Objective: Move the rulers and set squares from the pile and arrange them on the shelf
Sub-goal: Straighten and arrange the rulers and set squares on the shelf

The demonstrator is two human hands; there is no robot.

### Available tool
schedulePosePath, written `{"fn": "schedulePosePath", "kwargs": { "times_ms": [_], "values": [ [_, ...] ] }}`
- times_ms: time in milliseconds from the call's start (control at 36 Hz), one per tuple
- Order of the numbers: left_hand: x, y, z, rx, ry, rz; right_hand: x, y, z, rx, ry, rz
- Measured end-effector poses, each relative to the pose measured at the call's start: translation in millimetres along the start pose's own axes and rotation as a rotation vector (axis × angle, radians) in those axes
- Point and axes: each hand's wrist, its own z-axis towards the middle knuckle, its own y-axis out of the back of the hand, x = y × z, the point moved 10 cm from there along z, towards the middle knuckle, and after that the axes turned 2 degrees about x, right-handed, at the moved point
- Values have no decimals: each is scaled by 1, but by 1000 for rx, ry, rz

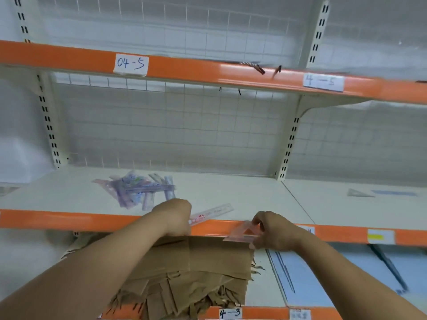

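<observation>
Now, L hand (176,215) curled, gripping ruler (213,213); R hand (276,232) pinching set square (244,234)

Forearms reach in from 7 and 5 o'clock; left hand (176,215) grips a ruler (216,212), right hand (276,232) pinches a set square (242,234).

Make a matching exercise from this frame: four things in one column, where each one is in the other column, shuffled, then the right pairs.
Things
1. clear plastic ruler with pink print
2. pink translucent triangular set square
3. jumbled pile of pastel rulers and set squares
4. stack of brown paper bags

Places
A. below the orange-edged middle shelf
B. pinched by the right hand
C. loose on the middle shelf, further back
D. held at one end by the left hand

Pairs: 1-D, 2-B, 3-C, 4-A
</observation>
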Motion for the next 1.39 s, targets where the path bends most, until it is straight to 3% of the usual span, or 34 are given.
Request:
{"fn": "schedulePosePath", "kwargs": {
  "times_ms": [722, 972, 1389],
  "values": [
    [-343, -23, 51, 24, -51, -52, -332, 79, -107, 67, -108, 43],
    [-413, -14, 89, 7, -98, -9, -405, 102, -108, 48, -146, 52],
    [-470, 1, 192, 15, -181, -18, -487, 151, -49, -8, -207, -9]
  ]
}}
